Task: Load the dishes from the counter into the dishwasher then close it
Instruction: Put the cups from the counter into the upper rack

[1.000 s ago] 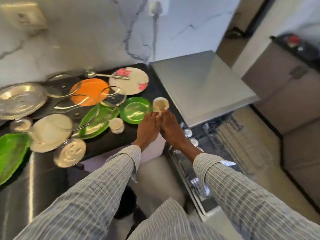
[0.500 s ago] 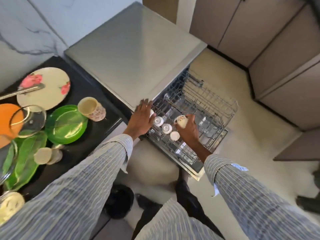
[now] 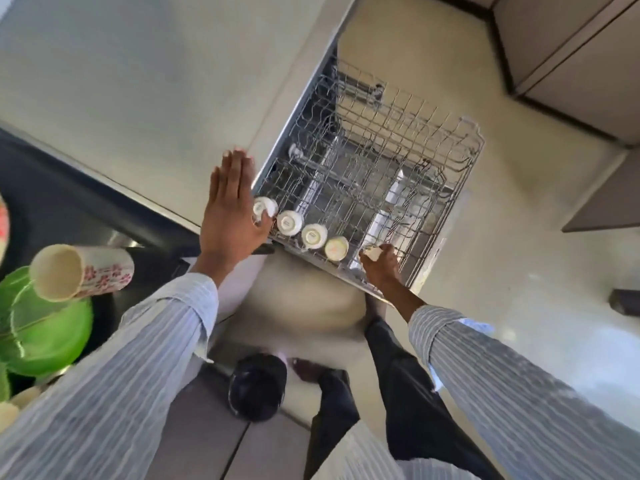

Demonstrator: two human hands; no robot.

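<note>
Over the pulled-out wire rack (image 3: pixel 398 174) of the dishwasher (image 3: pixel 166 81), a small white cup (image 3: pixel 373 252) is being gripped by the right hand (image 3: pixel 381 268), with the fingers curled round it so that only its pale edge is showing at the fingertips. The cup is being held just beside the end of a row of four upturned cups (image 3: pixel 301 228), which are being carried along the near edge of the rack, bases up, one close by the next. The left hand (image 3: pixel 230 216) is being held flat, fingers straight and together, against the corner of the dishwasher's steel top; the nearest cup of the row is being partly covered by the thumb. Whether the palm is being pressed down or only laid there cannot be told. On the dark counter (image 3: pixel 69 209) at the left, a floral tumbler (image 3: pixel 81 271) is being shown tilted on its side, its open mouth toward the camera, against a green plate (image 3: pixel 45 334). Both forearms are being covered by striped sleeves (image 3: pixel 145 358), and a dark round bin (image 3: pixel 258 389) is being seen on the floor below.
</note>
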